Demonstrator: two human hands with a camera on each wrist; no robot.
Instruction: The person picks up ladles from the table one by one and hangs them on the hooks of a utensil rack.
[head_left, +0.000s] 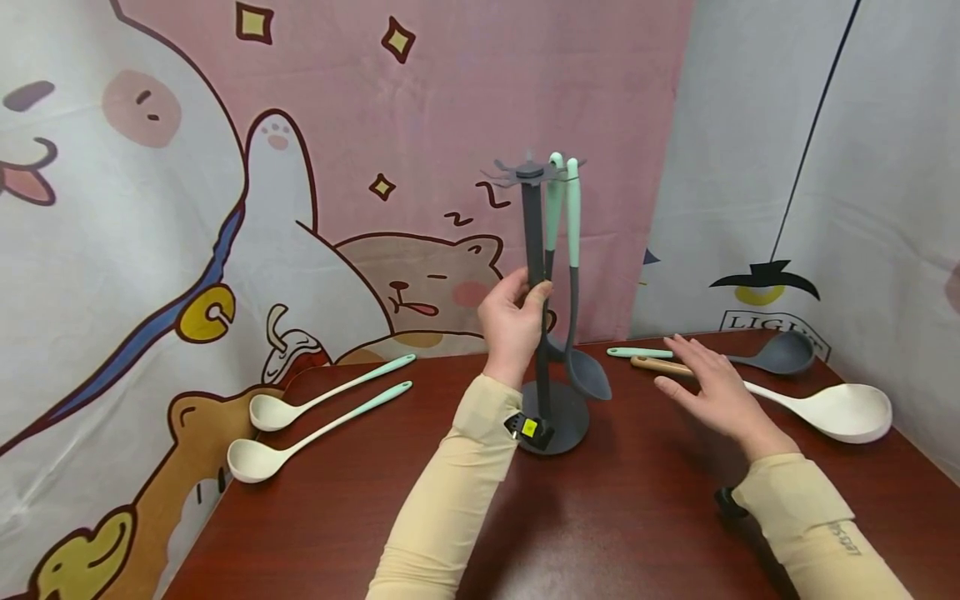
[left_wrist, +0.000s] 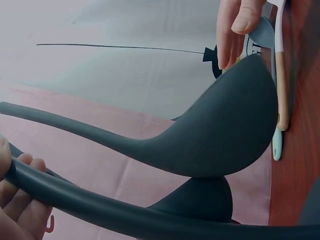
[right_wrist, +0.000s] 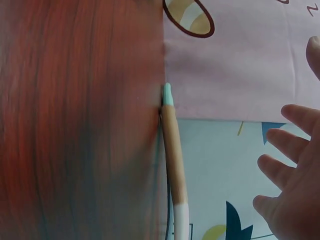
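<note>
My left hand [head_left: 513, 321] grips the upright pole [head_left: 533, 229] of a dark grey utensil rack, about midway up. The rack stands on a round base [head_left: 566, 425] and has a ring of hooks [head_left: 528, 173] at its top. Two grey utensils with mint handles hang on its right side: a front ladle [head_left: 588, 375] and another utensil [head_left: 553, 208] partly hidden behind. Over the right side of the table is my right hand [head_left: 716, 396], fingers extended, holding nothing. It overlaps a white ladle [head_left: 851, 412] with a wooden handle and a grey ladle [head_left: 783, 352] with a mint handle.
Two white ladles with mint handles lie at the table's left: a nearer ladle [head_left: 255, 461] and a farther ladle [head_left: 273, 413]. A printed cartoon cloth [head_left: 420, 108] hangs behind the brown table [head_left: 622, 517] and along both sides.
</note>
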